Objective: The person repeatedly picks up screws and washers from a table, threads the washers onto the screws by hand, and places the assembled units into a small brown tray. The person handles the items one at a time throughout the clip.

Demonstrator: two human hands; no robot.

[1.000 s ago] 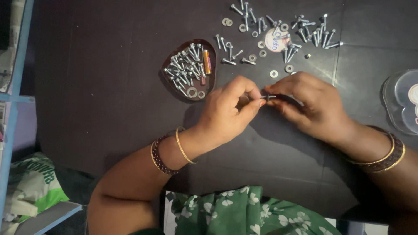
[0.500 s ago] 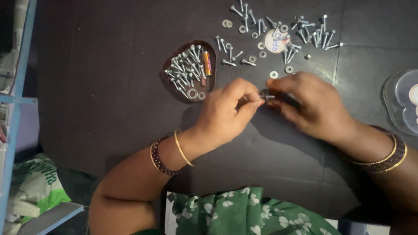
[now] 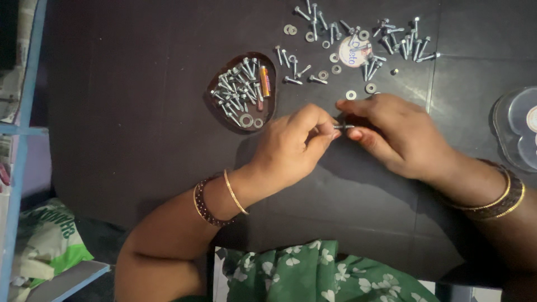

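Bolt (image 3: 343, 127) pinched between your hands above dark mat (image 3: 140, 112), scene centre. Left hand (image 3: 293, 146) fingertips closed on its near-left end; right hand (image 3: 400, 134) grips other end, steadying it. Heart-shaped tray (image 3: 220, 114) with bolts far-left, loose bolts and washers (image 3: 358, 39) far, both within reach.

Small silver bolt (image 3: 343, 127), lying level, pinched at both ends above dark table

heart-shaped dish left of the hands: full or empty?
Partly full. The dark heart-shaped dish holds a heap of silver bolts, an orange cylinder and two washers near its lower edge. Neither hand touches it.
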